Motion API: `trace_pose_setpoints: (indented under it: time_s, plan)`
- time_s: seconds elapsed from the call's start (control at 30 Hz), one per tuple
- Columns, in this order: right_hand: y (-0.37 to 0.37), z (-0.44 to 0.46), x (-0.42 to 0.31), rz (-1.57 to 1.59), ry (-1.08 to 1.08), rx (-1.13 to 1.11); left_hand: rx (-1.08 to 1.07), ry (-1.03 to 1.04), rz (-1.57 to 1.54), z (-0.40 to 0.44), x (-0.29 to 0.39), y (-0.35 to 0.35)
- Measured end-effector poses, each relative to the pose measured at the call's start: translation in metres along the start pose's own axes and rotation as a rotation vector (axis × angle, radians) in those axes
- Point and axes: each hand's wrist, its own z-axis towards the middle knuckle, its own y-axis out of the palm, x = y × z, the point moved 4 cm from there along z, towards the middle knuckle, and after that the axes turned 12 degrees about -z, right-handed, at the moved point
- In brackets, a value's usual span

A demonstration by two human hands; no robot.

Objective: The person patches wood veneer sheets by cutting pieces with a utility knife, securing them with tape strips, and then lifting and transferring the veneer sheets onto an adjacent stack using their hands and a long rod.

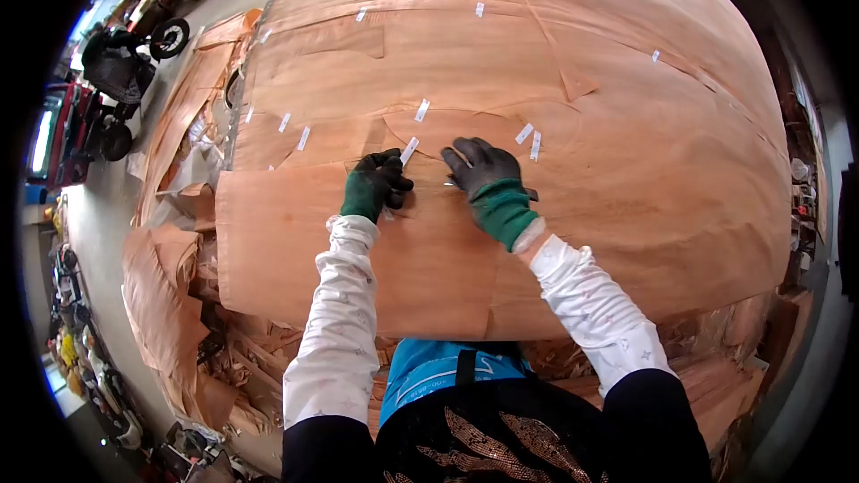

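Note:
Both hands wear dark gloves with green cuffs and rest over a broad reddish-brown wood veneer sheet [376, 259]. My left hand [378, 183] is closed, its fingers curled beside a white tape strip [410, 150]. A small pale scrap shows under that hand; whatever the fingers hold is hidden. To its right, my right hand [485, 172] bends low over the veneer, fingers curled together. A dark end of some object [531, 194] pokes out behind its palm, and a small shiny bit shows near the fingertips. More tape strips [535, 145] lie beyond the right hand.
Overlapping veneer pieces [617, 36] with further tape strips stretch away from me. Torn veneer scraps [161, 282] pile up at the left and below the near edge. A motorbike [125, 72] and a red vehicle [67, 134] stand across the floor at left.

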Motion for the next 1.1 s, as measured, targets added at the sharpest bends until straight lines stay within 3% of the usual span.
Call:
trace_pose_setpoints:
  time_s: [0.13,0.23,0.3,0.37,0.43,0.5,0.63,0.7,0.8,0.97,1.03,1.07,1.1]
  plan:
    - [0.029,0.023,-0.049,-0.092,-0.088,0.128,-0.012,0.061,0.056,0.003,-0.004,-0.002]
    - [0.048,0.025,-0.060,-0.160,-0.109,0.017,-0.008,0.113,0.363,-0.028,0.012,-0.002]
    - [0.047,0.023,-0.063,-0.189,-0.135,-0.023,-0.093,0.153,0.556,-0.015,0.019,-0.041]
    - [0.043,0.025,-0.065,-0.248,-0.141,-0.050,0.048,0.166,0.962,-0.011,0.059,-0.067]
    - [0.047,0.025,-0.067,-0.237,-0.129,-0.047,0.035,0.133,0.557,-0.017,0.091,-0.070]
    - [0.048,0.023,-0.065,-0.214,-0.135,0.003,-0.234,0.249,0.277,0.004,0.091,-0.069]
    - [0.050,0.026,-0.062,-0.119,-0.078,-0.036,-0.276,0.136,0.039,0.037,0.082,-0.029]
    - [0.047,0.031,-0.059,-0.100,-0.054,-0.061,-0.145,0.052,0.162,0.061,0.066,-0.029]
    - [0.035,0.050,-0.046,-0.018,0.153,-0.024,-0.135,0.023,0.175,0.065,0.062,-0.029]
    - [0.055,0.089,-0.069,-0.194,0.085,0.045,-0.133,0.068,0.231,0.064,0.063,-0.029]
    - [0.073,0.095,-0.078,-0.253,0.039,-0.051,-0.180,0.202,0.476,0.063,0.068,-0.032]
    - [0.075,0.093,-0.080,-0.241,0.030,0.018,-0.203,0.267,0.597,0.063,0.069,-0.034]
    - [0.077,0.093,-0.080,-0.251,0.028,0.015,-0.150,0.218,0.548,0.049,0.075,-0.031]
